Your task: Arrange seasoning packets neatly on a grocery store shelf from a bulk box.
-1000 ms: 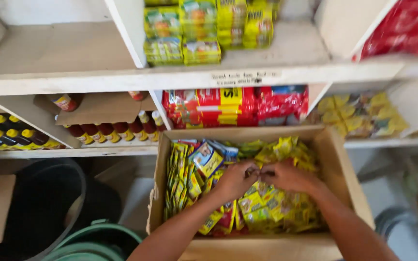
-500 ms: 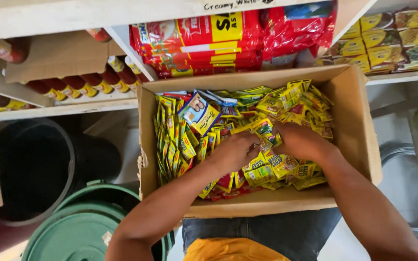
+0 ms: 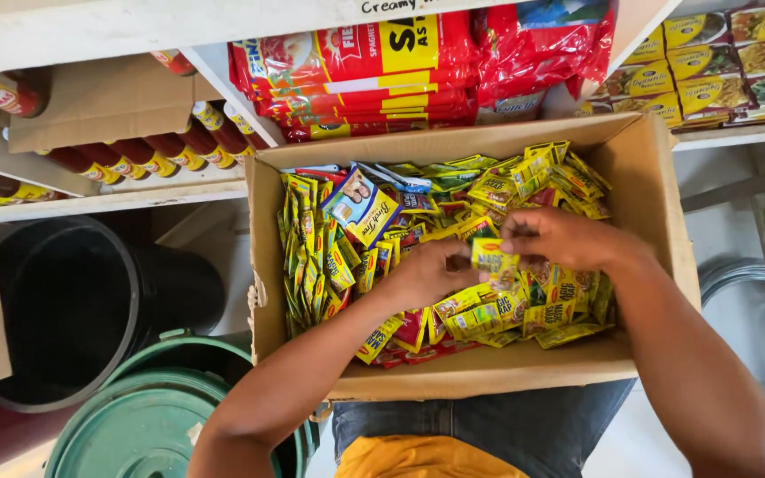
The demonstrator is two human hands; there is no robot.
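Note:
A brown cardboard box rests on my lap, filled with several small yellow and red sachets. Both hands are inside it, near the middle. My left hand and my right hand pinch the same yellow sachet between them, fingertips touching its edges. A blue and white packet lies on top of upright sachets at the box's left side.
Red packs are stacked on the white shelf behind the box. Sauce bottles lie on a lower shelf at left. A black bucket and a green bin lid stand at lower left. Yellow packets fill the right shelf.
The view has tilted down and closer to the box. My hands, at first together deep in the sachets, now hold up one yellow sachet between them.

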